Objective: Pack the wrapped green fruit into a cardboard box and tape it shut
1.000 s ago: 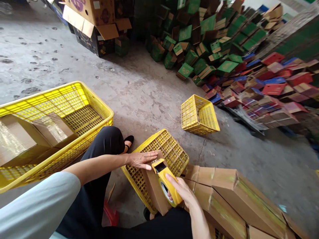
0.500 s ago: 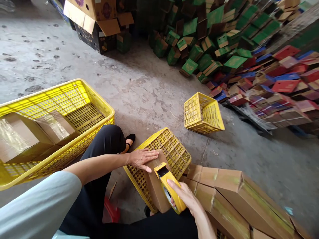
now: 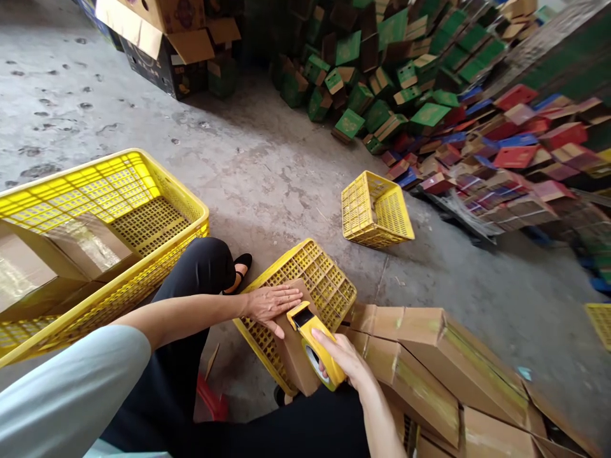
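Note:
A small cardboard box (image 3: pixel 296 364) rests on an upturned yellow plastic crate (image 3: pixel 329 280) in front of my knees. My left hand (image 3: pixel 271 305) lies on the far end of the box top, fingers stretched out and the thumb apart. In my right hand (image 3: pixel 341 356) is a yellow tape dispenser (image 3: pixel 305 324) with a roll of tape in it. My fingers wrap round its body, and its front end sits at the box top, close to my left fingertips. Whether tape sticks to the box there I cannot make out.
To the left stands a large yellow basket (image 3: pixel 203 213) with taped cardboard boxes (image 3: pixel 90 245) inside. More taped boxes (image 3: pixel 420 356) are stacked on the right. A smaller yellow crate (image 3: pixel 377 210) stands ahead. Piles of green boxes (image 3: pixel 348 124) and red boxes (image 3: pixel 515 156) fill the back.
The view has shifted slightly to the right, so the surroundings appear further left. Both hands keep nearly the same place on the box, and the tape dispenser stays in my right hand.

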Motion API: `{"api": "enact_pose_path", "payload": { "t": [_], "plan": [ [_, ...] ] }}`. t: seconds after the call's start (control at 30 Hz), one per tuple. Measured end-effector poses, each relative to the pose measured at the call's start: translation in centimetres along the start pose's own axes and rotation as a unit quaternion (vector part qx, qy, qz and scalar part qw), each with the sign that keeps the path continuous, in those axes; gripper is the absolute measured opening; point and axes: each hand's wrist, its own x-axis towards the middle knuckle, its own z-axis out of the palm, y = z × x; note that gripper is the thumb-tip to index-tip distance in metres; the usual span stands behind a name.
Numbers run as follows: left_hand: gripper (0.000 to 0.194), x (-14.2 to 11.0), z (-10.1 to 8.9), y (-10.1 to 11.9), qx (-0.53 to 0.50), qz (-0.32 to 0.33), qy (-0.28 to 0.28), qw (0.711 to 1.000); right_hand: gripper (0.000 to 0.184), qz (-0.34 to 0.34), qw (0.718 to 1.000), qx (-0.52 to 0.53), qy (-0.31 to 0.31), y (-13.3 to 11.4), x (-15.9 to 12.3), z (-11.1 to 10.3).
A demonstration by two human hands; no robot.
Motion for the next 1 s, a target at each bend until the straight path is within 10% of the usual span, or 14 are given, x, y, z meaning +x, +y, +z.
{"api": "enact_pose_path", "payload": {
  "t": [1.0],
  "plan": [
    [0.113,0.5,0.6,2.0,0.061,-0.037,-0.062,0.996,0.045,-0.005,1.000,0.011,0.002,2.9,-1.9,-0.3]
  ]
}}
